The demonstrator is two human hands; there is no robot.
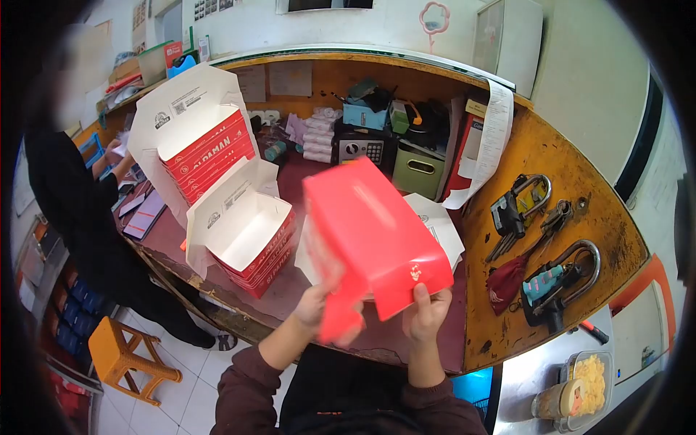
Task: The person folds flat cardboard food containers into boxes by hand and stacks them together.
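Above the front of the desk, I hold a glossy red folding food box (370,225) tilted in both hands, its outer red side facing me. My left hand (317,308) closes round a loose flap on its left, blurred by motion. At the lower right corner, my right hand (426,313) pinches the edge, thumb beside a small white logo. To the left, open red-and-white boxes stand nested in a tall stack (210,161) and a shorter stack (264,250). White cardboard (438,228) shows partly behind the held box.
A person in black (80,188) stands at left near phones (145,216) on the desk. A small safe (359,150) and green bin (418,174) sit at the back. Locks (562,286) hang on the right panel. An orange stool (130,355) stands on the floor.
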